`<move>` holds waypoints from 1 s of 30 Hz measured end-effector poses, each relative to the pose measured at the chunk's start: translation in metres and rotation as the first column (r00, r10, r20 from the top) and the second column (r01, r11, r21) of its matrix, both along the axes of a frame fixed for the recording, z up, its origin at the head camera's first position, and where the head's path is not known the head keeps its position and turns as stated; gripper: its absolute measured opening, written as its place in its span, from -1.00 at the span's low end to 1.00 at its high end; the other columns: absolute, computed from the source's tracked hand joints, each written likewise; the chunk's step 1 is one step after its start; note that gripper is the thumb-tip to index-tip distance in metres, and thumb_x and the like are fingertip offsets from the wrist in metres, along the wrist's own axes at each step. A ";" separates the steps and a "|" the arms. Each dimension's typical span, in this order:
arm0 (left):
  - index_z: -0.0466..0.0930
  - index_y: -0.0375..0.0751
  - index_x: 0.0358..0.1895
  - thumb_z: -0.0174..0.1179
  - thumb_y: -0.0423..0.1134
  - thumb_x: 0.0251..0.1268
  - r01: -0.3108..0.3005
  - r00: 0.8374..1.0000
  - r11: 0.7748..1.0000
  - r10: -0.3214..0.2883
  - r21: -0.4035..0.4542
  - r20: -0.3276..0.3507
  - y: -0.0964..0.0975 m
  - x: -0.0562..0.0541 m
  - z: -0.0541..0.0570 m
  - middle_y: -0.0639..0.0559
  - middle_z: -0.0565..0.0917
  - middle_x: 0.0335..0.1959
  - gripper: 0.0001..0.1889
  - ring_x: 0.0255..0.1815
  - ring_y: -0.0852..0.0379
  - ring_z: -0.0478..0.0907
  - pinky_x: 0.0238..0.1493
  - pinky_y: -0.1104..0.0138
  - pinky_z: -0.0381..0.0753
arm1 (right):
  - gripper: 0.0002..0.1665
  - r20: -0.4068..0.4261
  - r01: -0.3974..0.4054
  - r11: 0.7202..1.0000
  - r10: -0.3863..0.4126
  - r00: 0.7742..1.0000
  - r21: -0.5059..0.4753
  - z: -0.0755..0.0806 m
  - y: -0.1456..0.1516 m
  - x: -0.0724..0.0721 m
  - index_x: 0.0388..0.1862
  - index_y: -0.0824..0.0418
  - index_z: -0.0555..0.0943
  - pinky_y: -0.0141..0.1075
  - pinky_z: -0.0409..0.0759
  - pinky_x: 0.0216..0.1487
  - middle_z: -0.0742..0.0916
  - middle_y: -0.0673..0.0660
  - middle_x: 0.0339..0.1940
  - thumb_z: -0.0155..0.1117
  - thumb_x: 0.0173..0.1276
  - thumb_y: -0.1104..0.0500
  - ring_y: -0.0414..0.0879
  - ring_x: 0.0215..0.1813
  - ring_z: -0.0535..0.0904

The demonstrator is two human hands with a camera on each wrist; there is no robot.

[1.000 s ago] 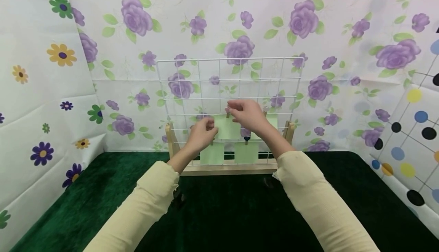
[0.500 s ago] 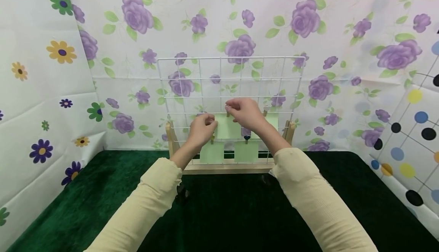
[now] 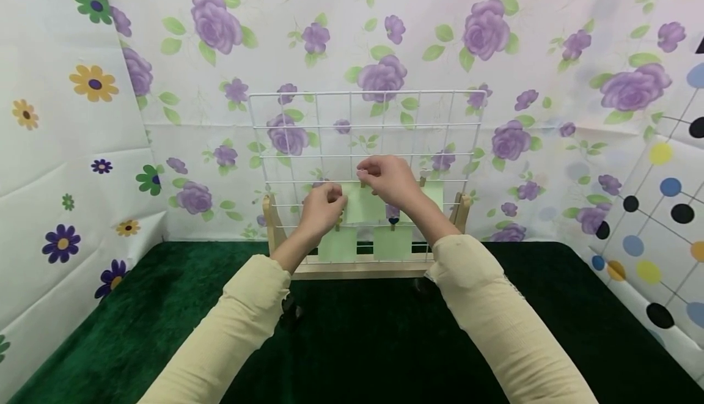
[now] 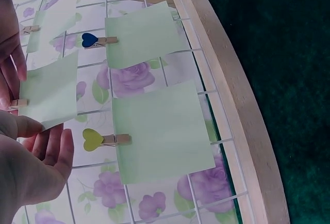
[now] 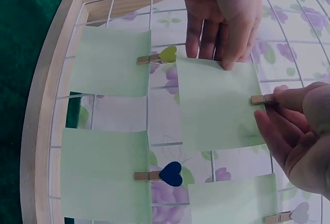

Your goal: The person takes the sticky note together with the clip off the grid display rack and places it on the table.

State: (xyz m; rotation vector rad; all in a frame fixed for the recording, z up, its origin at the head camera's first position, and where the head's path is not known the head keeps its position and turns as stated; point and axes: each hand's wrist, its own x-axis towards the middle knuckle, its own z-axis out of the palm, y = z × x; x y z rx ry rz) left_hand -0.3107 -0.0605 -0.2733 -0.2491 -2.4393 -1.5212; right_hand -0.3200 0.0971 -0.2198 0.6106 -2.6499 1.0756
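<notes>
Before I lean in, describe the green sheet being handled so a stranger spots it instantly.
Find the white wire grid in its wooden stand. In the upper of two rows of pale green sheets, go to the left sheet. Only this one is being handled: the left hand pinches its left edge, the right hand the clip at its top.

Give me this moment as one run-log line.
Left hand: pinches green note by side edge | Right hand: pinches clothespin at its top edge | Three other notes: clipped to wire rack
</notes>
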 end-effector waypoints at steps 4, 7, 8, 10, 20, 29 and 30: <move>0.57 -0.39 -0.07 0.09 -0.38 0.35 -0.001 1.000 1.000 0.001 -0.001 -0.002 0.000 0.000 0.000 -0.19 0.67 -0.20 -0.82 -0.22 0.00 0.59 -0.22 0.26 0.56 | -0.69 -0.001 0.001 1.000 -0.001 1.000 -0.030 -0.001 0.000 -0.001 0.05 0.32 0.63 -0.24 0.63 -0.22 0.72 0.21 -0.04 0.20 0.44 0.17 0.00 -0.19 0.69; 0.57 -0.39 -0.06 0.10 -0.37 0.35 -0.003 1.000 1.000 0.003 -0.006 0.005 0.000 0.000 0.001 -0.19 0.67 -0.18 -0.81 -0.17 -0.01 0.57 -0.16 0.24 0.55 | -0.70 -0.011 -0.002 0.999 0.002 1.000 -0.037 -0.001 0.001 -0.001 0.02 0.33 0.64 -0.25 0.63 -0.23 0.74 0.20 -0.08 0.24 0.41 0.17 -0.01 -0.19 0.68; 0.57 -0.38 -0.05 0.10 -0.37 0.35 -0.005 1.000 1.000 0.005 -0.009 0.008 -0.001 0.000 0.001 -0.19 0.67 -0.18 -0.80 -0.16 -0.01 0.56 -0.14 0.23 0.54 | -0.70 -0.015 -0.003 0.999 0.003 1.000 -0.036 -0.001 0.001 -0.001 0.01 0.32 0.65 -0.25 0.63 -0.23 0.74 0.19 -0.09 0.25 0.40 0.17 -0.02 -0.20 0.68; 0.57 -0.38 -0.04 0.11 -0.36 0.35 -0.006 1.000 1.000 0.006 -0.011 0.018 -0.001 0.000 0.002 -0.18 0.67 -0.17 -0.80 -0.13 -0.01 0.55 -0.11 0.21 0.53 | -0.72 -0.025 0.000 1.000 -0.001 1.000 -0.031 0.000 0.001 -0.002 -0.02 0.31 0.66 -0.26 0.62 -0.25 0.75 0.18 -0.12 0.27 0.39 0.17 -0.03 -0.23 0.68; 0.58 -0.38 -0.05 0.13 -0.37 0.33 0.015 0.999 1.000 -0.015 0.002 0.039 -0.004 -0.001 0.004 -0.19 0.68 -0.18 -0.79 -0.18 0.00 0.58 -0.24 0.28 0.57 | -0.81 -0.133 0.073 0.997 -0.069 0.989 0.027 -0.002 -0.003 -0.005 -0.16 0.27 0.72 -0.22 0.60 -0.18 0.77 0.14 -0.21 0.34 0.33 0.19 -0.03 -0.14 0.68; 0.58 -0.39 -0.11 0.13 -0.39 0.32 0.032 0.999 0.999 -0.031 -0.012 0.031 -0.005 0.001 0.006 -0.18 0.68 -0.24 -0.84 -0.29 0.03 0.59 -0.32 0.33 0.55 | -0.85 -0.200 0.094 0.996 -0.090 0.976 0.012 -0.005 -0.004 -0.006 -0.24 0.28 0.73 -0.21 0.58 -0.25 0.77 0.13 -0.28 0.35 0.31 0.21 -0.02 -0.23 0.67; 0.58 -0.39 -0.12 0.13 -0.39 0.32 0.030 0.999 0.999 -0.030 -0.016 0.031 -0.005 0.001 0.006 -0.17 0.68 -0.25 -0.84 -0.29 0.03 0.59 -0.32 0.33 0.55 | -0.85 -0.206 0.093 0.996 -0.089 0.974 0.011 -0.006 -0.005 -0.006 -0.25 0.28 0.74 -0.21 0.58 -0.26 0.77 0.13 -0.29 0.35 0.30 0.21 -0.02 -0.23 0.67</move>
